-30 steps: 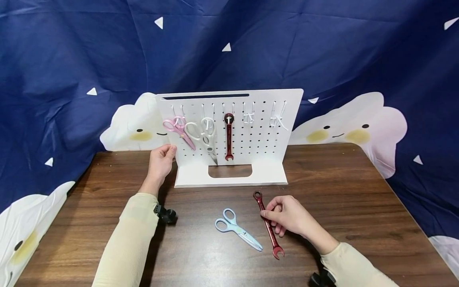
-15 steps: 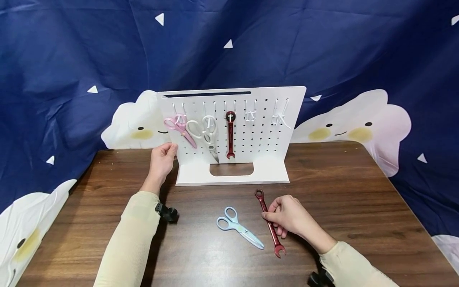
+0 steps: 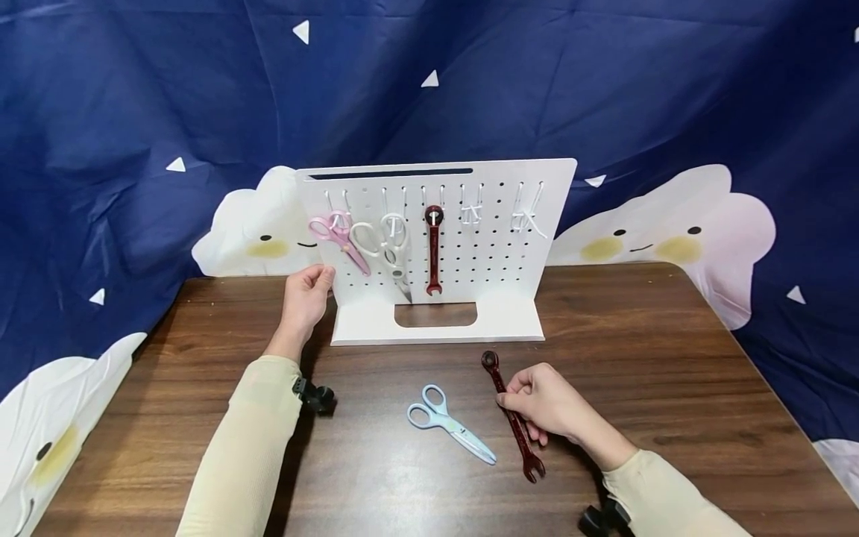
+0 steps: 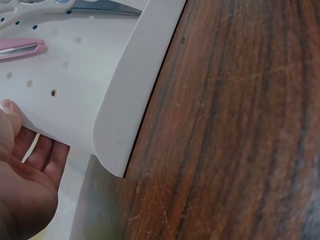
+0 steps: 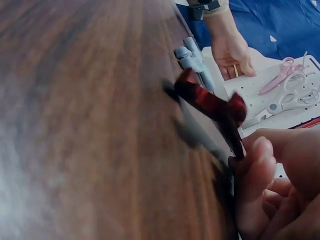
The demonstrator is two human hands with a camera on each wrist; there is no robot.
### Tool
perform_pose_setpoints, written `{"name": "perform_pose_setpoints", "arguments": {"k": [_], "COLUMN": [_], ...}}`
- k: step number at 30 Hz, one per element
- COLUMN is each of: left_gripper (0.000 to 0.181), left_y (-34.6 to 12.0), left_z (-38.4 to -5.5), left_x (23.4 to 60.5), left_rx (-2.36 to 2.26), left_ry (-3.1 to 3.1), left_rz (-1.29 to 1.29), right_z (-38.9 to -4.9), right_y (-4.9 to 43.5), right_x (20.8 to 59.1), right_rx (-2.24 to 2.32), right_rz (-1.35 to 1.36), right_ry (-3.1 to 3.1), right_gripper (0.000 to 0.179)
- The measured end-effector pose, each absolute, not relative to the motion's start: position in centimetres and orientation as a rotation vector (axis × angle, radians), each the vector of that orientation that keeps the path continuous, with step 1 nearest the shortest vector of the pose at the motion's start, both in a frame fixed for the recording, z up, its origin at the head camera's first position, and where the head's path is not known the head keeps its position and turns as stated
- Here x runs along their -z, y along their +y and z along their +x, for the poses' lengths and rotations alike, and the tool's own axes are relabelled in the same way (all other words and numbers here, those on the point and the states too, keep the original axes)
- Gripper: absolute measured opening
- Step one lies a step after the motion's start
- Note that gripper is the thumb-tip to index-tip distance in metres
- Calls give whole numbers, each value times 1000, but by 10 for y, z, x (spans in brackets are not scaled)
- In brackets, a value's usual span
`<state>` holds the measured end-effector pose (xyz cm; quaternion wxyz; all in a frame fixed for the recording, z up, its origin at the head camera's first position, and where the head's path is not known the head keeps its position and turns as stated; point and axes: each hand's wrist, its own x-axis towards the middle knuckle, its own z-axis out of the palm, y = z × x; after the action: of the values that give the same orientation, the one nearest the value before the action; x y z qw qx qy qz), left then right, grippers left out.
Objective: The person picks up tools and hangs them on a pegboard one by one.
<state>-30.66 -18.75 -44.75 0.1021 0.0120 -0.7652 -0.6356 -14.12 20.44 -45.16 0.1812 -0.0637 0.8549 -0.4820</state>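
Observation:
My right hand pinches a dark red combination wrench by its middle, thumb on top. In the right wrist view the wrench's open end stands a little above the wood, with a shadow under it. At the left edge of a white pegboard, my left hand grips the board, thumb in front and fingers behind. Pink scissors, white scissors and another red wrench hang on its hooks. Light blue scissors lie on the table left of the held wrench.
Two white hooks stick out at the right side of the board, and a further pair sits beyond them. The brown wooden table reaches back to a dark blue curtain with cloud faces.
The held wrench has moved slightly right and been tilted, its surface now darker. The left hand keeps its grip on the board. The head view has shifted a little.

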Motion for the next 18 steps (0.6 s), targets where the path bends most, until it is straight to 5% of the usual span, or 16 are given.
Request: {"name": "perform_pose_setpoints", "arguments": {"k": [18], "left_gripper": [34], "left_y": [-187], "left_z": [-306], "left_x": [448], "left_rx": [1889], "left_ry": [-2240], "left_rz": [40], "right_z": [-148], "right_y": [207], "right_x": [444], "right_rx": [1629], "right_rz": [-221], "right_ry": [2311], "right_gripper": [21]}}
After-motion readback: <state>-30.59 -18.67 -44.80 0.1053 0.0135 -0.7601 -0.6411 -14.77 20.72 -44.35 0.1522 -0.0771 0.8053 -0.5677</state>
